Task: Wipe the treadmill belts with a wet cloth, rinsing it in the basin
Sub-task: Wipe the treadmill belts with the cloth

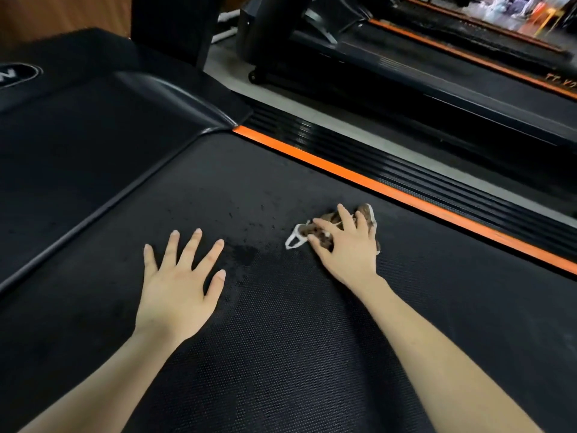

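A black textured treadmill belt [281, 323] fills most of the view, with wet dark spots near its middle. My right hand [346, 248] presses a small brown cloth with a white edge [364, 212] onto the belt, its fingers spread and bent over it. My left hand [181, 276] lies flat on the belt to the left, fingers spread and holding nothing. The basin is out of sight.
An orange stripe [374, 185] and a ribbed black side rail [406, 170] border the belt on the right. The black motor cover [93, 120] lies ahead on the left. A second treadmill [452, 73] stands beyond a strip of grey floor.
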